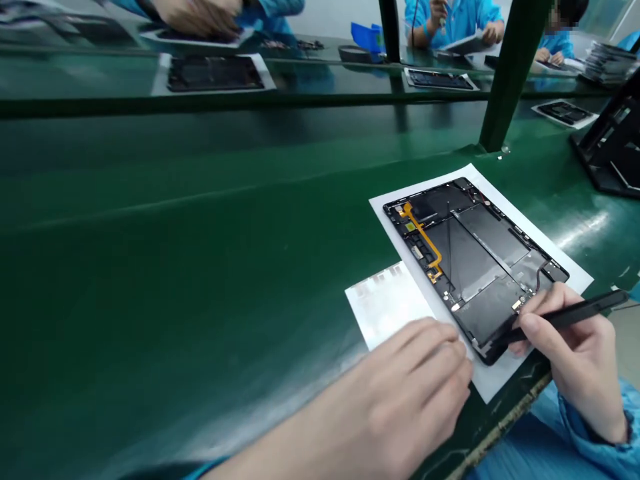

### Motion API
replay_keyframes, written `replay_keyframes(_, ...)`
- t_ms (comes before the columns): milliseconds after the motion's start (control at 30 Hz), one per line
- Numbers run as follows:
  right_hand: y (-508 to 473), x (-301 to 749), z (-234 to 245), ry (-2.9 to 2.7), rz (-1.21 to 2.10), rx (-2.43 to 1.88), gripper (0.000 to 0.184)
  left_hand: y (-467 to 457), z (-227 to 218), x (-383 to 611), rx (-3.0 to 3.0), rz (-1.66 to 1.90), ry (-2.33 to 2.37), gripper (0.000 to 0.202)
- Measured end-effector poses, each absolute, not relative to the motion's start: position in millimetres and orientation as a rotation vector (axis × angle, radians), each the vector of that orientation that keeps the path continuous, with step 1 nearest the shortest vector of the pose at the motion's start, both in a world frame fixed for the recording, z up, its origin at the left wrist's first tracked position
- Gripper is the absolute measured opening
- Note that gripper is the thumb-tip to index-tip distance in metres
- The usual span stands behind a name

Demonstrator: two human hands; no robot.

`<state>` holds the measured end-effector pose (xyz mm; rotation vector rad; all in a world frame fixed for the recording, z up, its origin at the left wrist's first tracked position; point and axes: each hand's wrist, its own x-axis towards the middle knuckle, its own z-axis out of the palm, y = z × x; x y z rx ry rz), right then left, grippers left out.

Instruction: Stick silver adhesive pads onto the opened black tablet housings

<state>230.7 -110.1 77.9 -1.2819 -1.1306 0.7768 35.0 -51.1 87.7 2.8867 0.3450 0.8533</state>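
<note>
- Along a long green work surface (150, 267), folks in blue sleeves are at it on the far side, one co-worker's hand (437, 10) up by a thin green post (513, 73), and other opened tablets (215, 73) sit on their own paper sheets.
- Nearest me, an opened tablet (475, 267) lies diagonally on a white paper sheet (530, 227), back off, with dark battery panels and an orange flex cable (425, 243) showing.
- A smaller, shiny sheet (385, 303) sits just left of the white paper, tucked partly under it.
- My right hand (567, 353) has a firm, pen-style grip on a black spudger (567, 315), its tip down at the tablet's near corner.
- My left hand (410, 380) isn't gripping anything, fingers together and loosely curved, resting by the tablet's edge.
- Tip for this kind of thing: keep the tool shallow, go light near that flex, and pin the frame with your free hand.
- No brand or readable writing anywhere; the tiny labels are too small to make out.
</note>
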Motion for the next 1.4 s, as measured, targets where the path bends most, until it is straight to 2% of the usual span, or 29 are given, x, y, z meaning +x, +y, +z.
replay_keyframes(200,-117,223,74,-1.093,0.628,-1.401,0.019,-49,89,38,2.926,0.652,0.233,0.038)
replay_keyframes(333,-118,219,75,-1.102,0.679,-1.385,0.019,-52,83,33,2.891,0.53,0.34,0.028)
replay_keyframes(467,-120,215,73,-1.096,0.691,-1.374,0.019,-59,73,28,2.879,0.48,0.448,0.037)
replay_keyframes(567,-120,213,72,-1.087,0.66,-1.375,0.019,-61,71,27,2.893,0.489,0.433,0.038)
replay_keyframes(733,-120,214,71,-1.065,0.62,-1.391,0.019,-53,76,33,2.885,0.573,0.344,0.027)
replay_keyframes(900,-121,213,70,-1.052,0.621,-1.403,0.019,-49,79,39,2.879,0.749,0.266,0.038)
replay_keyframes(1400,-120,215,73,-1.049,0.616,-1.363,0.019,-49,80,35,2.868,0.751,0.306,0.035)
